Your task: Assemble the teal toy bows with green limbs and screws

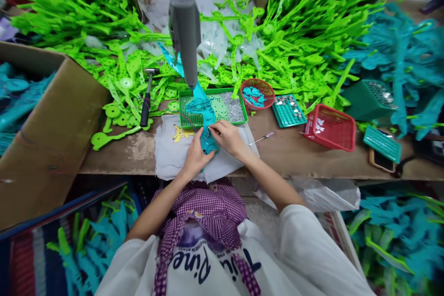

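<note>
A long, translucent blue plastic part [200, 107] lies in front of me, its near end over a white cloth [166, 148] and its far end crossing a green tray. My left hand [196, 155] grips the near end, thumb along one side. My right hand [227, 138] has its fingers pinched together against the same part, on its right side; whatever they hold is too small to make out. Directly above the part hangs a grey power screwdriver [185, 37], its tip close to the blue plastic. The green tray [184, 122] holds many small metal pieces at its right.
Bright green plastic parts [135, 62] are heaped across the back. A hammer [146, 101] lies at left, near a cardboard box [45, 138]. To the right are a red round basket [270, 97], a teal tray [286, 118], a small screwdriver [268, 135] and a red bin [331, 132].
</note>
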`<state>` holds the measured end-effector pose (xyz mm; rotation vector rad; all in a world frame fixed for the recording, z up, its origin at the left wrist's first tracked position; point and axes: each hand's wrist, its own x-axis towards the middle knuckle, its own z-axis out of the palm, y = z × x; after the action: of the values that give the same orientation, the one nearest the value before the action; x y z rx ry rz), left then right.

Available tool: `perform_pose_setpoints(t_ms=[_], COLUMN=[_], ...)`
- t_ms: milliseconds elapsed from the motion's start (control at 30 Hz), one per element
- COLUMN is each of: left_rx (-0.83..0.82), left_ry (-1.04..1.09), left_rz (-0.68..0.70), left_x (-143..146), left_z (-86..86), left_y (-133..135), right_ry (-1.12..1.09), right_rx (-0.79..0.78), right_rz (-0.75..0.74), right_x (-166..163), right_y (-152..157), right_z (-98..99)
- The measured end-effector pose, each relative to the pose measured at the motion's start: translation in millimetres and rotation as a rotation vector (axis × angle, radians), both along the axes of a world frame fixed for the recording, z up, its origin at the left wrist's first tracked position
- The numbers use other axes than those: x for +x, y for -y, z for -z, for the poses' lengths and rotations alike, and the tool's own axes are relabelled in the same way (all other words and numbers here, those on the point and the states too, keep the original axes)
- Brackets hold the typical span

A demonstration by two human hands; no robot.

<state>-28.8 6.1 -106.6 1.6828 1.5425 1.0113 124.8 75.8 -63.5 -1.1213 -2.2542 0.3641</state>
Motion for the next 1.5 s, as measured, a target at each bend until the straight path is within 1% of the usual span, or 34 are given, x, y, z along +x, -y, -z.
perform_pose_setpoints(t_ms=[133, 233, 300, 333, 367, 433, 500, 567, 633, 700, 800, 867, 933, 1033, 1133, 1200, 1267, 1367, 1500], left_rx=[0.001, -0.001, 0.003, 0.007, 0.012, 0.021, 0.024, 0.023, 0.021, 0.013, 0.002, 0.005, 0.005, -0.008, -0.017, -0.015, -0.008, 0.007, 0.040], left_ry=[0.008, 0.010, 0.014, 0.016, 0.018, 0.020, 0.018, 0.012, 0.010, 0.013, 0.018, 0.014, 0.007, 0.008, 0.017, 0.024, 0.030, 0.037, 0.040], left_rz=[0.019, 0.024, 0.019, 0.018, 0.020, 0.026, 0.027, 0.022, 0.017, 0.011, 0.011, 0.017, 0.017, 0.016, 0.019, 0.017, 0.010, 0.005, 0.011], left_x=[1, 1, 0, 0, 0, 0, 0, 0, 0, 1, 2, 2, 2, 1, 1, 1, 2, 2, 2], left_z=[-0.1, -0.6, -0.7, -0.6, -0.4, 0.5, 1.7, 2.6, 2.6, 1.6, -0.5, -1.6, -2.2, -2.8, -3.1, -2.7, -1.7, 0.6, 3.2], left_y=[1, 1, 1, 1, 1, 1, 0, -1, -1, -1, 0, 0, 0, 0, -1, -1, -1, -1, -1], right_ry=[0.148, 0.144, 0.035, -0.049, -0.147, -0.373, -0.588, -0.740, -0.785, -0.733, -0.533, -0.387, -0.259, -0.086, 0.033, 0.063, 0.055, -0.016, -0.158], right_rx=[0.034, 0.018, 0.001, -0.007, -0.017, -0.046, -0.093, -0.148, -0.192, -0.203, -0.166, -0.118, -0.061, 0.002, 0.012, 0.006, -0.005, -0.001, 0.079], right_rz=[0.033, 0.035, 0.045, 0.075, 0.127, 0.279, 0.407, 0.432, 0.389, 0.363, 0.322, 0.244, 0.159, 0.041, -0.076, -0.122, -0.127, -0.067, -0.003], right_x=[2, 8, 12, 14, 15, 13, 5, -7, -16, -20, -14, -8, -2, 5, 11, 13, 13, 10, 11], right_y=[-1, 6, 14, 19, 22, 27, 25, 17, 8, 4, 8, 12, 11, 4, -4, -8, -10, -9, -3], right_z=[3.7, -0.4, -6.7, -11.1, -16.3, -27.8, -37.5, -42.1, -40.0, -31.7, -12.0, 0.7, 9.2, 12.4, 9.2, 8.0, 9.5, 15.6, 19.6])
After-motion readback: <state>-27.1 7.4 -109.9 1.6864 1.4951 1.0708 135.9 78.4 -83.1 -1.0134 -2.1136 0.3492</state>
